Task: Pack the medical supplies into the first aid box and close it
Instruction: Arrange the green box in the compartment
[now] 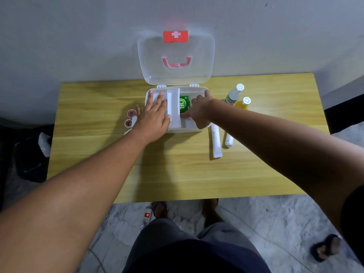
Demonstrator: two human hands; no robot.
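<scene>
The white first aid box [199, 130] stands open at the table's far middle, its clear lid [175, 75] leaning up against the wall with a red latch on top. My left hand [154, 117] lies flat, fingers spread, on the white inner tray [174, 107] over the box's left half. My right hand [199, 109] reaches into the right half, fingers curled on a green packet [183, 104] that lies inside. Two tape rolls [130, 118] sit left of the box. Two white wrapped rolls [216, 141] lie to its right front.
A clear bottle [234, 94] and a yellow bottle [243, 103], both white-capped, stand right of the box. The wooden table [177, 170] ends at a grey wall behind. Under the near edge are my feet, a power strip [146, 216] and a sandal [325, 247].
</scene>
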